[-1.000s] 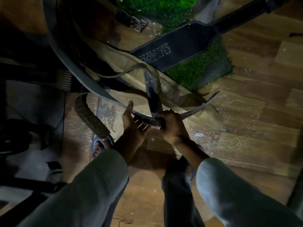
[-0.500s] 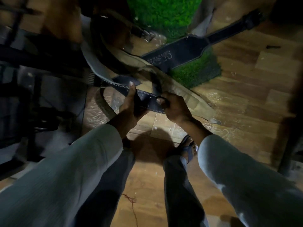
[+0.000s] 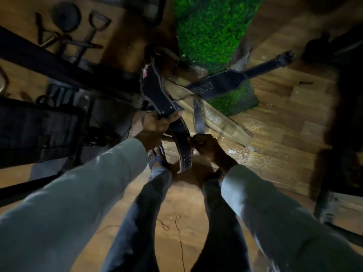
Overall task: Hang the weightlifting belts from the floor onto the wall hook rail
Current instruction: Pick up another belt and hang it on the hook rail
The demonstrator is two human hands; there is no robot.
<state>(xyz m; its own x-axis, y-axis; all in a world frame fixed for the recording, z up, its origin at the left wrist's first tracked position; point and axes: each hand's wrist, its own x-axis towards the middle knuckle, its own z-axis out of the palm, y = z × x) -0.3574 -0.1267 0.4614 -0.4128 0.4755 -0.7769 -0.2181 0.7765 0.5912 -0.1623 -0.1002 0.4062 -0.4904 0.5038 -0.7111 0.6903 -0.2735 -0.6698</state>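
Gripping the black belt [image 3: 181,134] with both hands, you have it lifted off the wooden floor [image 3: 275,134]. Your left hand [image 3: 157,124] is wrapped around the wide padded section near the top. Your right hand [image 3: 206,146] is curled around the narrow perforated strap lower down, though blur hides how firmly the fingers close on it. The strap tail hangs loose below, over your feet.

2 more belts lie on the floor beyond: a tan belt [image 3: 220,122] just past your hands, with a narrow dark strap lying across it, and a second black belt [image 3: 225,85] partly over the green turf strip [image 3: 212,32]. No hook rail is clearly in view; dark rack bars [image 3: 59,65] crowd the left side.

Risks, as I judge them:
- the dangling tail could catch your sandal or the rack bars as you raise it
- the wide end sits close to the tan belt and that strap, so it may be snagged there; lifting hard could drag them along
- poor light and blur make it easy to miss the hook when you swing up.
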